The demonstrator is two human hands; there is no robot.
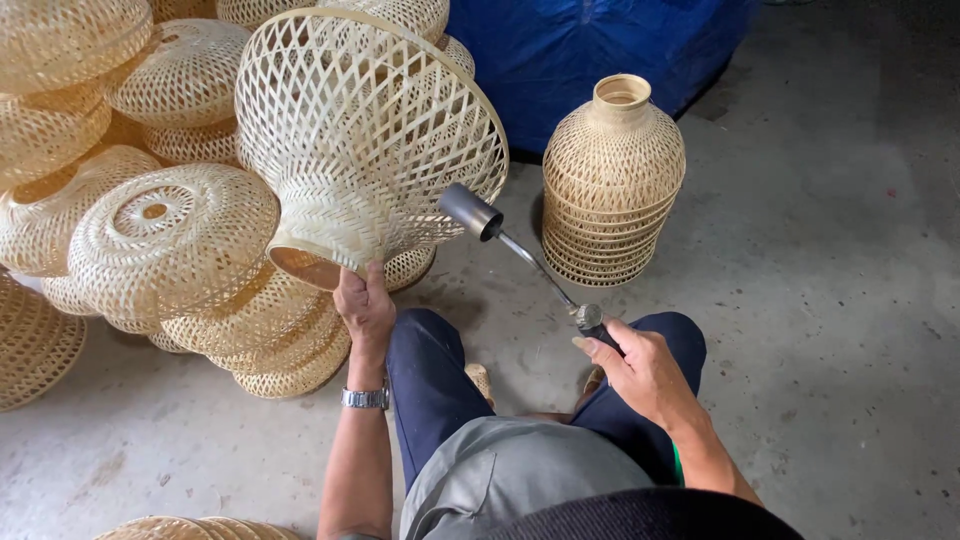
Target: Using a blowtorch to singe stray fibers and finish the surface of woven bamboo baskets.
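My left hand (364, 304) grips the narrow neck of a large woven bamboo lampshade (360, 130) and holds it up, tilted, with its wide open-weave bell facing up and right. My right hand (640, 372) is closed on the handle of a gas torch (520, 255). The torch's thin metal tube runs up and left to a dark cylindrical nozzle (468, 211) that sits close to the lampshade's lower rim. No flame is visible. A metal watch (365, 398) is on my left wrist. My knees in dark blue trousers are below.
A heap of woven bamboo lampshades (170, 240) lies at the left on the concrete floor. A stack of vase-shaped woven shades (612, 180) stands at centre right. A blue tarp (600, 50) lies behind it. More shades sit at the bottom left edge (195, 527).
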